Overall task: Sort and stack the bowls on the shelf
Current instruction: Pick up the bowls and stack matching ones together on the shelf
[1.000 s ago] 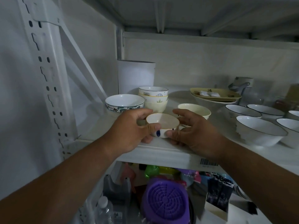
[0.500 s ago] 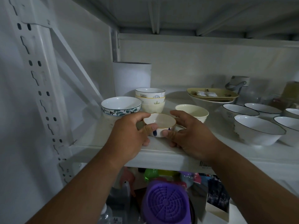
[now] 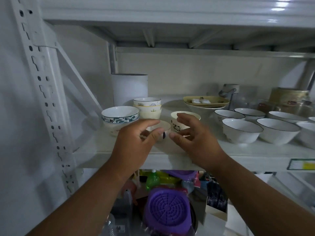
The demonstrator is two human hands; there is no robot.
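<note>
Head view: left hand [image 3: 134, 147] pinches small bowl [image 3: 164, 127]; right hand [image 3: 196, 142] spread beside it.

Bare shelf [image 3: 92, 147] lies free at the front left, between the diagonal brace [image 3: 80, 77] and my left hand [image 3: 134, 143], which cups the small bowl [image 3: 163, 126]. My right hand [image 3: 194, 140] hangs just clear of it. Straight back is blocked: the panda bowl [image 3: 179, 126] stands just beyond, and the stack of small bowls [image 3: 148, 108] and leaf-rimmed bowl [image 3: 120, 114] close in back left, before the white cylinder [image 3: 129, 89]. Rightward, dark-rimmed white bowls [image 3: 242, 132] crowd the board. Headroom runs above every bowl, under the upper shelf [image 3: 170, 16].
</note>
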